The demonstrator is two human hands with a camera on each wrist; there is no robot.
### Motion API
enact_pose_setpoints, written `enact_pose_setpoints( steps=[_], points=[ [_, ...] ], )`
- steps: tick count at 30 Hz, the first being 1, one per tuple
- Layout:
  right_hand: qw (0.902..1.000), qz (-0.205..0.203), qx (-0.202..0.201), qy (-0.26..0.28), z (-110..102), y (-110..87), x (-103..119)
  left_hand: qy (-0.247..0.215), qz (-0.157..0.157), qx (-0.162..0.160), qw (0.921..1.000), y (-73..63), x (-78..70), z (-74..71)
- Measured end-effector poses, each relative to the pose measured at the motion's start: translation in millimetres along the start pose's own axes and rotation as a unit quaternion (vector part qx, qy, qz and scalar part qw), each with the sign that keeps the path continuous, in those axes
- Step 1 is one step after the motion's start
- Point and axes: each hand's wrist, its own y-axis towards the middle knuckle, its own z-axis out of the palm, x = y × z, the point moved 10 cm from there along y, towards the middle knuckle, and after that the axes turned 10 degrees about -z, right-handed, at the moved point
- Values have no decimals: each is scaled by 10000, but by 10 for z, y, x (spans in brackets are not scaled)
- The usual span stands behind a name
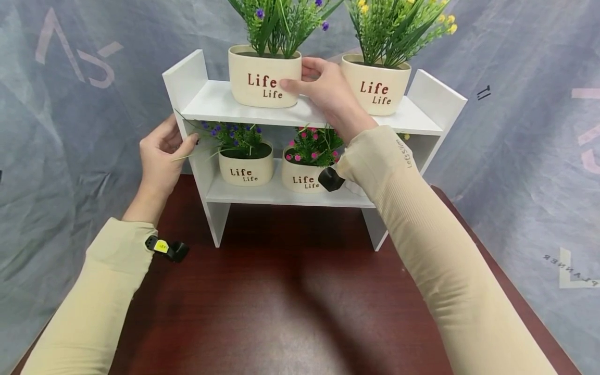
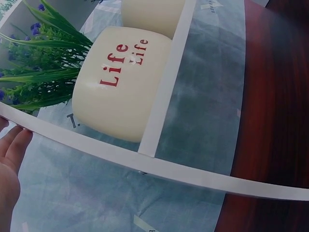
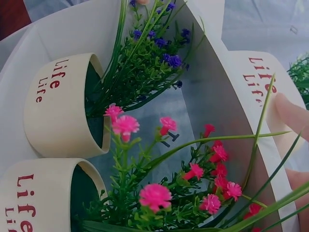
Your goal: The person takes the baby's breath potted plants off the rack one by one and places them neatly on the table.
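At the left end of the white shelf point(image 1: 311, 196), my left hand point(image 1: 161, 151) grips the side panel, thumb at the front edge and fingers on the outer face. A thin leaf crosses near that thumb. My right hand point(image 1: 330, 88) holds the right end of the cream flowerpot with purple flowers point(image 1: 258, 78) on the upper board, its thumb on the front lettering. The fingers behind the pot are partly hidden. Below, a purple-flowered pot point(image 1: 246, 169) and a pink-flowered pot point(image 1: 302, 174) stand side by side; my right forearm hides part of the lower board.
A yellow-flowered pot point(image 1: 375, 86) stands at the right of the upper board, close to my right wrist. The shelf rests on a dark red table point(image 1: 281, 291). Grey-blue printed cloth point(image 1: 94, 130) hangs behind and at both sides.
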Motion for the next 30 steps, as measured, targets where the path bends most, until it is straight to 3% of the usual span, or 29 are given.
enact_pose_setpoints(
  steps=[10,20,30],
  points=[
    [9986,-69,409,-321,60,-8,7,-40,-53,-57,10000,8,25,-12],
    [9984,-22,557,-121,101,-47,11,70,52,-105,9999,14,17,-11],
    [9950,-288,873,-393,156,-58,53,40,-27,-41,10000,13,40,-9]
  ],
)
